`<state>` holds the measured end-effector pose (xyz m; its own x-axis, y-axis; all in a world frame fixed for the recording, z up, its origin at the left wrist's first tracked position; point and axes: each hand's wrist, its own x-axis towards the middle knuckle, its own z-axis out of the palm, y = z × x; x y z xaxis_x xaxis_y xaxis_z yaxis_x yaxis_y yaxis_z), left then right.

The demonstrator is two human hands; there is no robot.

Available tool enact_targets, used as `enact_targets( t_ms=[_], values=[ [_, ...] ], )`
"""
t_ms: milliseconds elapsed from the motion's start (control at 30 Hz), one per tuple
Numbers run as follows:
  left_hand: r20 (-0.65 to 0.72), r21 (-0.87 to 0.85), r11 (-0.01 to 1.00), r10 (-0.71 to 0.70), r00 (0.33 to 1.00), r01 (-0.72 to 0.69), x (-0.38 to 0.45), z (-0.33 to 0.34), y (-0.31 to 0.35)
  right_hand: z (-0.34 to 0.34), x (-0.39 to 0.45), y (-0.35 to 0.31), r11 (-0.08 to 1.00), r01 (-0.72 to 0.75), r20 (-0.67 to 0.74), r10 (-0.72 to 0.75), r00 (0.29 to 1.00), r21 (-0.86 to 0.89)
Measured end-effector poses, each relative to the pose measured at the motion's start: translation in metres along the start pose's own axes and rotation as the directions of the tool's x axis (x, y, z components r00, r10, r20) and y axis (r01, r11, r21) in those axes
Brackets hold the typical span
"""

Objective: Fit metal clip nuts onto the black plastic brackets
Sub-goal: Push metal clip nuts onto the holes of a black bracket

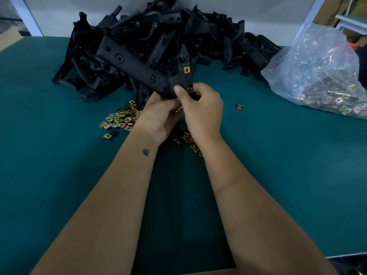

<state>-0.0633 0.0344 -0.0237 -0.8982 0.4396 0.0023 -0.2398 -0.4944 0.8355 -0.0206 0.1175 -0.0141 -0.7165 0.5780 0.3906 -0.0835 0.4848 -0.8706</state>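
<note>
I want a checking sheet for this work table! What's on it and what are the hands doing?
Surface: green mat, a scatter of loose clip nuts on it.
Job's things: held bracket carries one fitted clip nut; a second clip nut sits at the right thumb.
Clutter: bracket pile behind; plastic bag of nuts at right.
Grippers: left hand grips the bracket; right hand pinches the second nut.
Cables: nothing seen.
Surroundings: white wall.

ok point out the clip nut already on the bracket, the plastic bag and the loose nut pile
fitted clip nut (186,70): head view, its gold face
plastic bag (317,62): head view, its crinkled upper side
loose nut pile (121,119): head view, middle of the heap
</note>
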Motion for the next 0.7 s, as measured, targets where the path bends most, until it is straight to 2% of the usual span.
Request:
enact_targets(
  t_ms=[200,400,567,700],
  values=[
    [-0.065,-0.016,1.000,-0.019,0.998,0.018,0.0033,-0.0008,-0.0026,0.0007,0.0004,-0.0007,0.999,-0.033,-0.011,0.032,0.999,-0.039],
    [-0.058,-0.004,1.000,-0.016,0.998,0.016,0.0032,-0.0008,-0.0021,-0.0029,-0.0012,-0.0021,0.997,0.036,0.022,-0.035,0.999,-0.072],
    [-0.042,0.008,1.000,-0.002,0.999,0.002,0.0006,0.0006,-0.0006,-0.0043,0.0005,-0.0008,0.996,0.019,0.016,-0.018,1.000,-0.087],
    [-0.055,-0.063,0.998,-0.003,0.998,-0.001,0.0005,-0.0010,0.0032,-0.0056,0.0029,0.0008,0.998,-0.002,-0.023,0.000,1.000,-0.069]
  ],
)
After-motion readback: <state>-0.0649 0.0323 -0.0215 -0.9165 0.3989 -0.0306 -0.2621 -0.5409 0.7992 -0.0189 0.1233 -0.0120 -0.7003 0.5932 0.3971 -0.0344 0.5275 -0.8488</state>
